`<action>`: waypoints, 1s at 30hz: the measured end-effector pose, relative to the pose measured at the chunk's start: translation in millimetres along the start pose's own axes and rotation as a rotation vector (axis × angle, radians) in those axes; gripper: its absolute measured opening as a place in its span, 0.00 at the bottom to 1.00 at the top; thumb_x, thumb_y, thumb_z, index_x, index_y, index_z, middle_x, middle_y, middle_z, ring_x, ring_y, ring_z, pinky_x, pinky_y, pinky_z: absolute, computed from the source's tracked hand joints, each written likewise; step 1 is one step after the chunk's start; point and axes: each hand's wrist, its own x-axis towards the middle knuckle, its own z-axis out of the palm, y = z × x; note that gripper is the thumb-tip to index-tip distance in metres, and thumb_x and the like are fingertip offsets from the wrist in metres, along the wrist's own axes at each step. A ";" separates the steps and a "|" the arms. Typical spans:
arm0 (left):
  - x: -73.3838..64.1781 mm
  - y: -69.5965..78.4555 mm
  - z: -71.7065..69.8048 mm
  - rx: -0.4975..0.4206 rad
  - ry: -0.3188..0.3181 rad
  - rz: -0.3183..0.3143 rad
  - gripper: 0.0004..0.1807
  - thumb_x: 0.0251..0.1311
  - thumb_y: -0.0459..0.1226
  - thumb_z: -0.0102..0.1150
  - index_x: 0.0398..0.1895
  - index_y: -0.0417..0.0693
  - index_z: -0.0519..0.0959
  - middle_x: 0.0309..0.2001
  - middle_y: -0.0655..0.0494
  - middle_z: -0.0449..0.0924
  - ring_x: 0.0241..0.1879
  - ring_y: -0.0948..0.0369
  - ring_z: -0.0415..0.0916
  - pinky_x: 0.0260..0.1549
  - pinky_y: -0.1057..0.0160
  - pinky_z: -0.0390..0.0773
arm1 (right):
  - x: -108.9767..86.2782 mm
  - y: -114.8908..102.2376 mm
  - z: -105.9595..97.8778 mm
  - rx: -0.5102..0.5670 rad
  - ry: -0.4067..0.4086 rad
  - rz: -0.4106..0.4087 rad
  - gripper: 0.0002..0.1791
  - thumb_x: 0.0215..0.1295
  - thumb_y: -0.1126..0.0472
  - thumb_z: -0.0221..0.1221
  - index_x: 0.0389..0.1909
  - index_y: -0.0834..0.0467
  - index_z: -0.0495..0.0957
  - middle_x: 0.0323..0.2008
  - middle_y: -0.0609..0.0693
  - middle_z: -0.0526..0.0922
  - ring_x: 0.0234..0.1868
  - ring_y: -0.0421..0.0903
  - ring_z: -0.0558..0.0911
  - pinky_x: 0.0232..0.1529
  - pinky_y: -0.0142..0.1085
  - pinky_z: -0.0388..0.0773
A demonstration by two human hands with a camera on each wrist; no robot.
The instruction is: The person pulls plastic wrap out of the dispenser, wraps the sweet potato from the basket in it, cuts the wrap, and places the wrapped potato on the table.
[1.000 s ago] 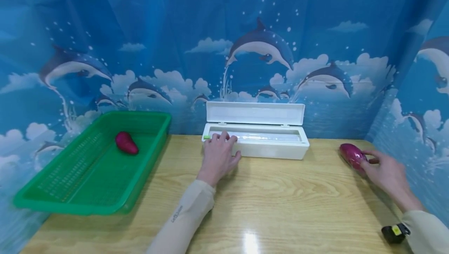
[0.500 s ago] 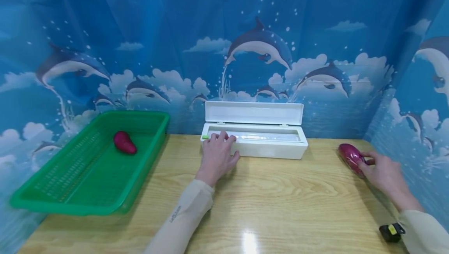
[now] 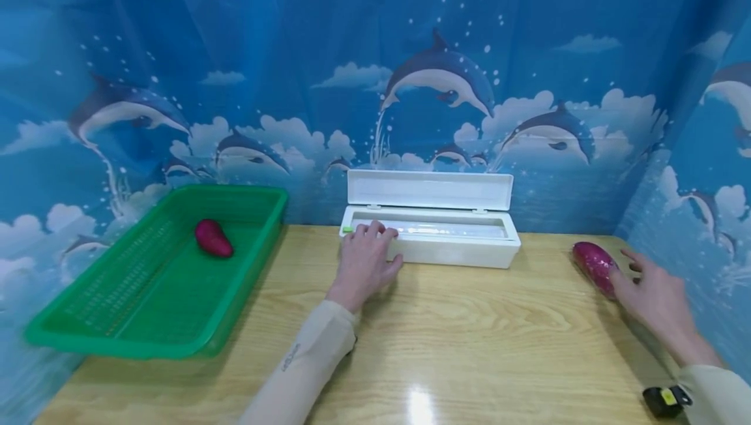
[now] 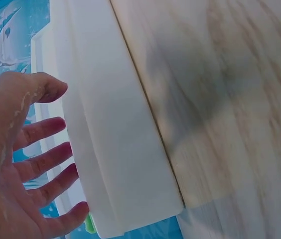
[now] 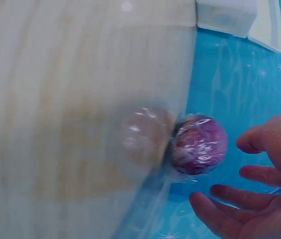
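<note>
A white cling film dispenser (image 3: 454,252) stands at the back of the table with its lid raised and a roll of clear film inside. My left hand (image 3: 365,262) reaches over its left end, spread fingertips right at the front rim; a green cutter tab (image 4: 89,224) shows near the little finger. On the right lies a purple oval vegetable (image 3: 594,267) wrapped in shiny clear film. Beside it my right hand (image 3: 656,294) holds nothing. In the right wrist view, a gap shows between its loosely bent fingers and the wrapped vegetable (image 5: 200,144).
A green basket (image 3: 214,334) stands on the left, with a second purple vegetable (image 3: 213,238) in it. The wooden table (image 3: 469,347) meets a blue dolphin-print curtain (image 3: 328,21) at the back and right.
My right hand has let go of the wrapped vegetable and drawn slightly to the right. The left hand keeps its place at the dispenser.
</note>
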 end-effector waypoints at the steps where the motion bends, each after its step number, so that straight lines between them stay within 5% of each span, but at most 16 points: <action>1: 0.1 -0.9 -0.1 -0.019 0.015 0.002 0.22 0.65 0.52 0.62 0.59 0.57 0.80 0.55 0.53 0.80 0.56 0.49 0.77 0.54 0.45 0.80 | -0.5 -2.4 -2.1 -0.001 0.001 0.012 0.34 0.75 0.52 0.50 0.70 0.74 0.64 0.55 0.84 0.73 0.42 0.75 0.83 0.16 0.41 0.69; 5: 4.1 -7.4 -2.5 -0.086 0.070 0.022 0.20 0.65 0.51 0.63 0.57 0.55 0.80 0.55 0.52 0.81 0.56 0.49 0.77 0.52 0.46 0.79 | 0.2 -15.1 -9.7 -0.007 0.005 0.020 0.31 0.75 0.51 0.49 0.67 0.72 0.70 0.56 0.80 0.76 0.43 0.72 0.83 0.20 0.42 0.72; 8: 12.6 -13.8 -6.1 -0.101 0.069 0.045 0.24 0.65 0.55 0.63 0.60 0.55 0.79 0.59 0.51 0.80 0.59 0.50 0.74 0.54 0.46 0.78 | 2.4 -29.1 -11.7 0.022 0.042 -0.074 0.26 0.74 0.54 0.54 0.63 0.70 0.75 0.52 0.77 0.81 0.43 0.70 0.84 0.27 0.45 0.79; 12: 24.7 -22.3 -9.5 -0.071 -0.075 0.047 0.37 0.63 0.64 0.60 0.69 0.56 0.73 0.67 0.50 0.75 0.67 0.49 0.70 0.63 0.39 0.73 | 9.4 -54.7 -5.5 0.027 0.118 -0.359 0.19 0.65 0.64 0.65 0.55 0.66 0.81 0.36 0.67 0.85 0.32 0.58 0.83 0.27 0.40 0.76; 15: 30.2 -26.9 -8.0 -0.047 -0.213 0.038 0.43 0.62 0.70 0.54 0.73 0.57 0.69 0.72 0.51 0.71 0.72 0.49 0.67 0.69 0.34 0.66 | 15.5 -75.6 0.3 0.003 0.109 -0.504 0.20 0.60 0.68 0.68 0.55 0.64 0.82 0.35 0.61 0.85 0.29 0.50 0.80 0.26 0.39 0.75; 19: 34.8 -30.9 -3.7 -0.059 -0.288 0.015 0.45 0.63 0.74 0.47 0.75 0.59 0.68 0.75 0.52 0.69 0.75 0.50 0.64 0.72 0.30 0.58 | 27.4 -100.2 8.1 0.024 0.019 -0.528 0.21 0.65 0.66 0.66 0.59 0.63 0.80 0.51 0.66 0.84 0.42 0.61 0.85 0.35 0.52 0.85; 23: 40.0 -32.6 -0.5 -0.072 -0.300 -0.014 0.44 0.64 0.75 0.42 0.74 0.61 0.69 0.74 0.53 0.69 0.75 0.50 0.65 0.72 0.28 0.56 | 45.1 -119.5 16.9 0.043 -0.070 -0.518 0.23 0.70 0.63 0.63 0.64 0.63 0.76 0.60 0.69 0.80 0.58 0.69 0.79 0.50 0.63 0.81; 30: 47.0 -38.4 1.6 -0.102 -0.308 -0.025 0.39 0.68 0.71 0.41 0.73 0.63 0.71 0.72 0.55 0.74 0.73 0.52 0.68 0.72 0.30 0.56 | 74.8 -144.3 35.3 -0.035 -0.146 -0.580 0.24 0.72 0.60 0.62 0.66 0.61 0.76 0.59 0.65 0.82 0.60 0.66 0.78 0.57 0.64 0.77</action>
